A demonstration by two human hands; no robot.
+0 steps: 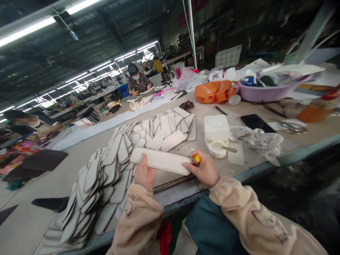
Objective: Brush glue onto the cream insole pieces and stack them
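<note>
A long white panel (160, 160) with rounded corners and a darker edge is held level in front of me, between both hands. My left hand (145, 174) grips its left part, thumb on top and fingers beneath. My right hand (204, 168) pinches the right end and also keeps a small yellow-handled tool (197, 158) in its curled fingers; the tool's working end is too small to make out. Many similar panels (117, 152) lie overlapped in a long heap to the left and behind. Right of my hands stands a white plastic container (216, 131) with a flat stick (228, 149) on its lower dish.
A crumpled white cloth (261, 141), a black phone (257, 123) and scissors (292, 126) lie at right. Behind them are an orange bag (214, 92), a purple basin (265, 90) and a bottle of amber liquid (316, 109). Two co-workers sit at left and further back.
</note>
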